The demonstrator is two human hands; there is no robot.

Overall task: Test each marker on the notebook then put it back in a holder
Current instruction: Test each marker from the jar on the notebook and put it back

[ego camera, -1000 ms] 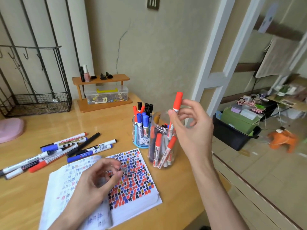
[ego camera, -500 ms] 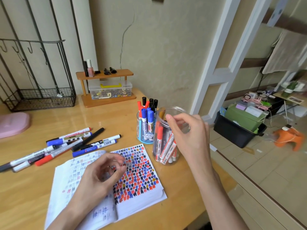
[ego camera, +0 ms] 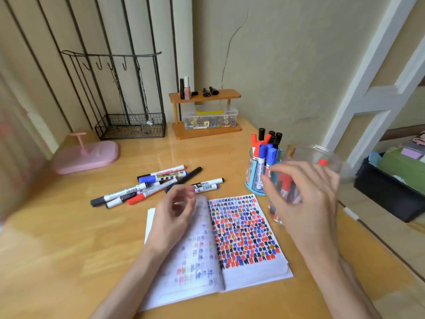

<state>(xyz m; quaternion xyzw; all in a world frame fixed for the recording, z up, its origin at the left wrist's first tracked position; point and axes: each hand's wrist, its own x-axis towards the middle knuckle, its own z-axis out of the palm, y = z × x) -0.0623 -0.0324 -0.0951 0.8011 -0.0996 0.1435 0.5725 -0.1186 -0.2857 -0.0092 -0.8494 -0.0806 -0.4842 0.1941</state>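
The clear jar (ego camera: 331, 157) and blue holder (ego camera: 253, 187) at the wooden table's (ego camera: 69, 249) right edge hold markers (ego camera: 264, 157). The loose markers (ego camera: 158, 183) beyond the scribbled notebook (ego camera: 243, 229) likely remain. The right hand (ego camera: 303, 199) is spread and the left hand (ego camera: 172, 217) loosely curled, both empty.

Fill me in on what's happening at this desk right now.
A person is working through a batch of markers. The right hand, fingers relaxed and empty, hovers in front of the clear jar of markers, beside a blue holder with more. The left hand, loosely curled with nothing visible in it, is over the open notebook, whose right page is covered in colour marks. Several loose markers lie on the desk beyond it.
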